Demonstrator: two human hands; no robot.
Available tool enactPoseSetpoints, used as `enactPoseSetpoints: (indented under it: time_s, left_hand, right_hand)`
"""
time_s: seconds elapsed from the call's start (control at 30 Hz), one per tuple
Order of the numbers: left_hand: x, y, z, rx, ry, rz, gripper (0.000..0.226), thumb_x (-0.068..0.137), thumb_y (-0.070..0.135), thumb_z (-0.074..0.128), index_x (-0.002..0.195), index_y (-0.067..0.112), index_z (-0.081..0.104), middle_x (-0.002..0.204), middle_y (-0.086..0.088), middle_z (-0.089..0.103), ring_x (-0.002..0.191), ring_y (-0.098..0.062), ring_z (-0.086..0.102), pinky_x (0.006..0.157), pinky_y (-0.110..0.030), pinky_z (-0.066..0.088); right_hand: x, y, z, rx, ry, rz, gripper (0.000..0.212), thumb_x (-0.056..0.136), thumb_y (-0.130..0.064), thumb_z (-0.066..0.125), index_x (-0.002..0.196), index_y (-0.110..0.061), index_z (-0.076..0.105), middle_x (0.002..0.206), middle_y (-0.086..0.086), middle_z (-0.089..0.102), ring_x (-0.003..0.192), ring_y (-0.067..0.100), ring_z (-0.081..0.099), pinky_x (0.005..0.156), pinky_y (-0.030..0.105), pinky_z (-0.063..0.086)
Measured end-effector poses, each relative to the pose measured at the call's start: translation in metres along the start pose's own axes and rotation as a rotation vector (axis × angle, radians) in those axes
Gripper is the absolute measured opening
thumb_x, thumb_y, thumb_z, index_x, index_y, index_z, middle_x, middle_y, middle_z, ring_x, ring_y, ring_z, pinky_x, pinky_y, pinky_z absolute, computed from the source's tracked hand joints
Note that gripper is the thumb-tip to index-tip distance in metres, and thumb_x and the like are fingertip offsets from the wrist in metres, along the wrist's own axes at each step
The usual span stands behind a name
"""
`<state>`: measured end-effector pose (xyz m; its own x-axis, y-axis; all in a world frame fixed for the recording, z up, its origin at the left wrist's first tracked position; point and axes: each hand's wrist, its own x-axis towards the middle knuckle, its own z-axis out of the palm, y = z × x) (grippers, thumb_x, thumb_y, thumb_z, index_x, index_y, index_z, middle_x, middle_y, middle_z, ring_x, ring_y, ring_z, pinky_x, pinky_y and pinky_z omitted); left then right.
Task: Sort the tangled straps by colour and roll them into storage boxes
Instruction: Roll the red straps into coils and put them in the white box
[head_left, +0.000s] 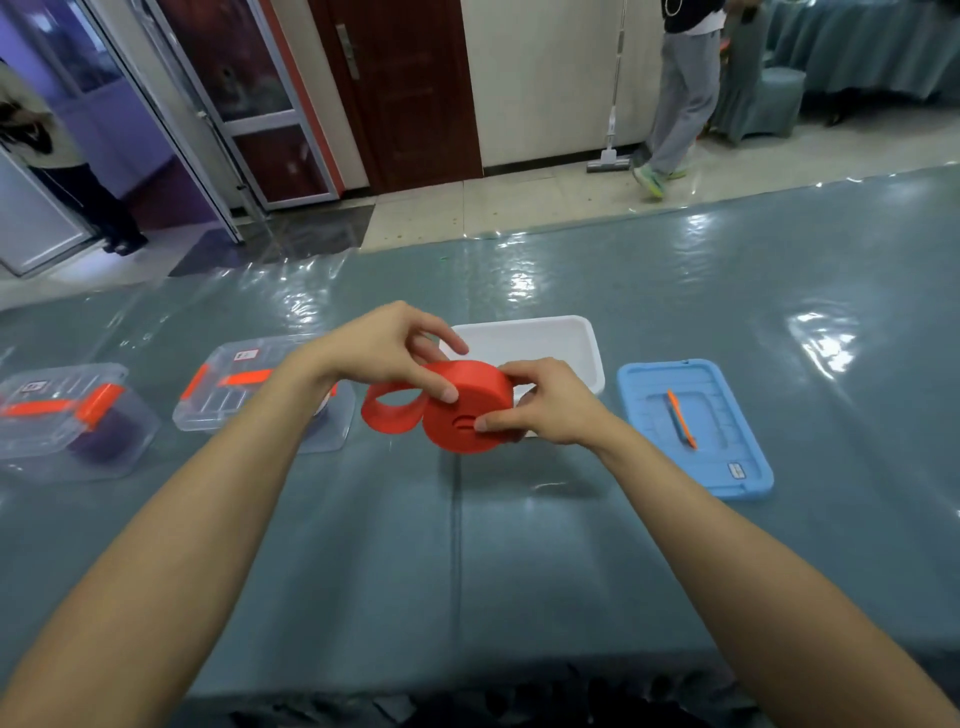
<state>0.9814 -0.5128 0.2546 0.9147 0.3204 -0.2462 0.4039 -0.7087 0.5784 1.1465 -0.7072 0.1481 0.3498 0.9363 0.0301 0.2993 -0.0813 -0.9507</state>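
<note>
Rolling looked nearly done: left grip (387, 345) and right grip (550, 405) pinched the red strap roll (462, 418), tail loose; lidded clear boxes (249, 387) sat left of them, white box (584, 340) open just behind.

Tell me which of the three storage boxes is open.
The white box, behind the red strap roll: it has no lid. Both clear boxes at left are lidded, with orange clasps.

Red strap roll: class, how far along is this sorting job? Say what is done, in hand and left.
Looks done: two clear plastic boxes with orange latches stand closed at left. In hand: the left hand and right hand grip the red strap roll, one loop loose. Left: wind in that loop, put the roll in the open white box, fit the blue lid.
</note>
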Motion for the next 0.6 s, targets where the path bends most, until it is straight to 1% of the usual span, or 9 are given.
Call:
enactPoseSetpoints:
  time_s: [0.07,0.1,0.17,0.23,0.27,0.37,0.43,0.53,0.6]
  left_hand:
    - [-0.002,-0.011,0.005,-0.277,0.115,0.023,0.059,0.064,0.048,0.103,0.114,0.034,0.074,0.105,-0.002,0.085,0.095,-0.024,0.081,0.097,-0.054,0.061]
    - [-0.002,-0.016,0.01,-0.42,0.184,0.04,0.057,0.065,0.047,0.102,0.109,0.03,0.072,0.106,-0.008,0.084,0.093,-0.027,0.08,0.094,-0.052,0.06]
    - [0.0,-0.02,0.025,-0.633,0.315,0.095,0.044,0.073,0.041,0.098,0.102,0.026,0.068,0.108,-0.018,0.082,0.094,-0.03,0.076,0.088,-0.043,0.057]
    - [0.005,-0.017,0.044,-0.763,0.42,0.135,0.038,0.08,0.046,0.094,0.099,0.026,0.068,0.114,-0.016,0.081,0.095,-0.028,0.076,0.086,-0.036,0.061]
    - [0.01,-0.014,0.054,-0.819,0.465,0.144,0.036,0.083,0.048,0.092,0.099,0.026,0.069,0.119,-0.013,0.081,0.096,-0.026,0.077,0.086,-0.036,0.063]
    - [0.024,0.0,0.085,-0.912,0.58,0.155,0.023,0.097,0.042,0.079,0.104,0.022,0.074,0.129,-0.009,0.078,0.1,-0.019,0.075,0.088,-0.038,0.064]
    - [0.031,0.008,0.104,-0.922,0.634,0.125,0.023,0.104,0.037,0.072,0.117,0.018,0.076,0.126,-0.007,0.078,0.106,-0.017,0.074,0.087,-0.036,0.063]
    - [0.037,0.021,0.128,-0.939,0.633,0.113,0.031,0.102,0.032,0.076,0.132,0.024,0.073,0.134,-0.015,0.069,0.114,-0.019,0.076,0.089,-0.038,0.064]
    - [0.04,0.027,0.137,-0.904,0.634,0.126,0.036,0.099,0.029,0.08,0.134,0.028,0.072,0.137,-0.01,0.067,0.114,-0.023,0.077,0.088,-0.038,0.065]
  right_hand:
    - [-0.001,0.001,-0.011,0.153,0.042,-0.005,0.048,0.073,-0.022,0.102,0.116,-0.017,0.08,0.103,0.002,0.081,0.068,0.033,0.079,0.065,0.036,0.065]
    - [-0.001,0.002,-0.017,0.246,0.063,0.0,0.048,0.075,-0.018,0.1,0.118,-0.014,0.08,0.108,0.005,0.081,0.07,0.037,0.079,0.066,0.039,0.066]
    - [-0.001,0.005,-0.026,0.413,0.104,0.017,0.047,0.078,-0.012,0.097,0.121,-0.01,0.079,0.114,0.009,0.081,0.074,0.041,0.079,0.067,0.039,0.067]
    - [-0.002,0.008,-0.033,0.515,0.129,0.026,0.042,0.081,-0.011,0.094,0.119,-0.01,0.079,0.113,0.012,0.081,0.078,0.046,0.079,0.069,0.041,0.068]
    - [-0.003,0.011,-0.035,0.554,0.133,0.027,0.038,0.081,-0.011,0.094,0.117,-0.01,0.08,0.112,0.014,0.081,0.078,0.046,0.079,0.07,0.041,0.068]
    - [-0.005,0.019,-0.037,0.657,0.156,0.049,0.031,0.084,-0.012,0.091,0.113,-0.009,0.081,0.108,0.02,0.081,0.077,0.043,0.079,0.07,0.038,0.068]
    - [-0.007,0.026,-0.038,0.727,0.188,0.084,0.034,0.086,-0.013,0.09,0.117,-0.005,0.078,0.108,0.023,0.08,0.078,0.042,0.079,0.069,0.036,0.067]
    - [-0.011,0.035,-0.037,0.819,0.228,0.133,0.04,0.086,-0.016,0.09,0.121,-0.002,0.076,0.11,0.023,0.08,0.083,0.043,0.08,0.069,0.035,0.067]
    - [-0.014,0.041,-0.034,0.866,0.24,0.159,0.044,0.084,-0.02,0.089,0.122,-0.002,0.075,0.113,0.021,0.08,0.084,0.042,0.08,0.071,0.034,0.067]
